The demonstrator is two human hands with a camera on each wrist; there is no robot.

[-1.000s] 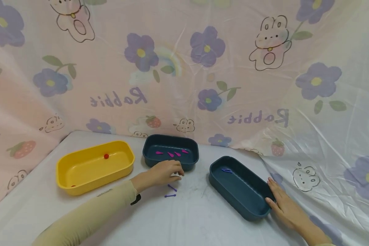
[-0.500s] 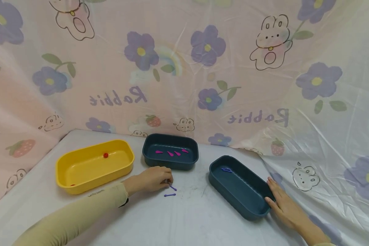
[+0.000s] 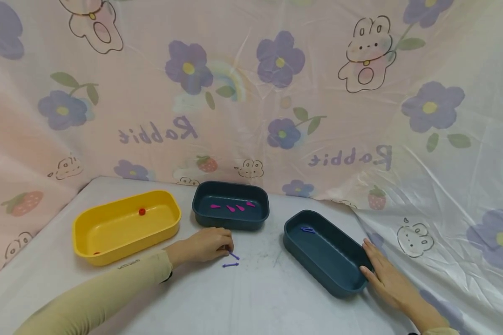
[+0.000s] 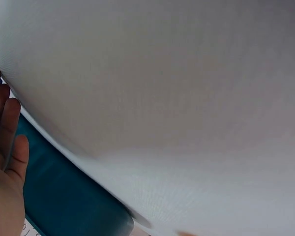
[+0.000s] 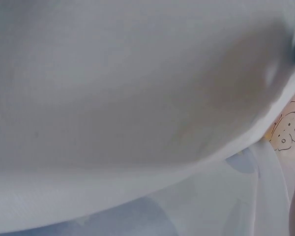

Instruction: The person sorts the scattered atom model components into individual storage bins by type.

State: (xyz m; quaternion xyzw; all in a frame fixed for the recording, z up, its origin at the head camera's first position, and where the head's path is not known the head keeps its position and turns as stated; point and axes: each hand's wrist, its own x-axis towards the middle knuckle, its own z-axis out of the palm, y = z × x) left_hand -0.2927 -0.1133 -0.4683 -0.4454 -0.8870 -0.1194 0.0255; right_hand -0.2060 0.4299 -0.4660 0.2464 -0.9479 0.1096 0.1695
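Note:
In the head view my left hand (image 3: 205,244) reaches down to the white cloth, its fingertips pinching the near end of a small purple rod (image 3: 234,256). A second purple rod (image 3: 230,265) with knobbed ends lies just in front of it. My right hand (image 3: 385,279) rests against the right end of a dark blue tray (image 3: 318,270), thumb at the rim and fingers fairly straight along the outer wall. Several purple rods (image 3: 307,229) lie in that tray's far end. The left wrist view shows my left fingers (image 4: 10,123) beside a blue tray (image 4: 69,191).
Behind my left hand stands another dark blue tray (image 3: 230,223) with several pink teardrop-shaped pieces (image 3: 231,209). A yellow tray (image 3: 125,244) with red pieces (image 3: 142,211) is at the left. A rabbit-print curtain (image 3: 234,111) hangs at the back.
My left hand has moved left and down from above the rods to one rod's end, its fingers closing together there. The right hand has stayed at the tray.

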